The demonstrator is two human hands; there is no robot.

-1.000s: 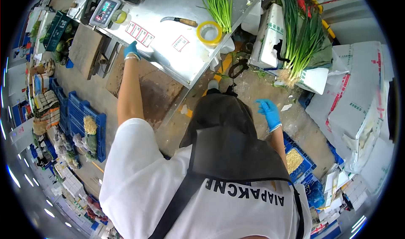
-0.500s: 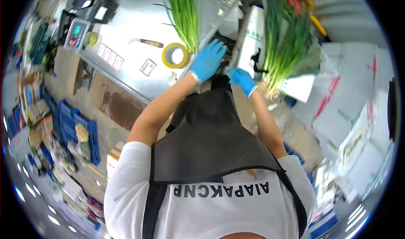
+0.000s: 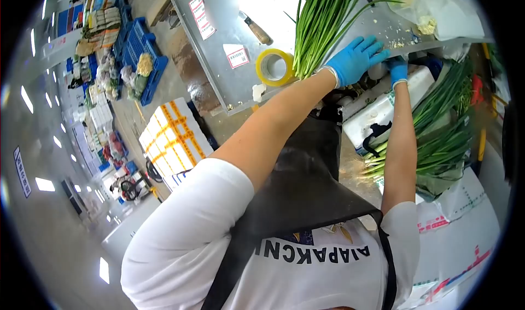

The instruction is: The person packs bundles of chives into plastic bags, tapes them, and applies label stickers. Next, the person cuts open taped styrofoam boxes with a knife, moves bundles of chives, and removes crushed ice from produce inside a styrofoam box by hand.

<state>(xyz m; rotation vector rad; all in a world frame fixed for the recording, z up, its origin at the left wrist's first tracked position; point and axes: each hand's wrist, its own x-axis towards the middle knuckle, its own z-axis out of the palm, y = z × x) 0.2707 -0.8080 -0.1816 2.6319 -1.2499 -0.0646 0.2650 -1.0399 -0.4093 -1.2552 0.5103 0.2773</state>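
Observation:
My left hand [image 3: 356, 61], in a blue glove, lies at the near edge of the metal table [image 3: 219, 83] with its fingers stretched out and apart. Just left of it is a bunch of long green stalks [image 3: 324, 28], like chives or green onions. My right hand [image 3: 398, 72], also blue-gloved, reaches to the table edge above a white foam box [image 3: 372, 118]; its fingers are in shadow and partly hidden. A roll of yellow tape [image 3: 274, 67] stands by the bunch's cut ends. Left of that lies a knife [image 3: 255, 28] with a wooden handle.
Printed labels [image 3: 202, 16] are on the table's left side. More green onions [image 3: 443, 118] lie right of my right arm. A clear plastic bag [image 3: 451, 14] is at the far right. White boxes with orange tape [image 3: 176, 135] and a blue pallet [image 3: 141, 61] stand on the left.
The view has turned, so the table and stalks appear farther right. My right hand has moved forward from beside the foam box to the table edge. My left hand stays outstretched near the stalks.

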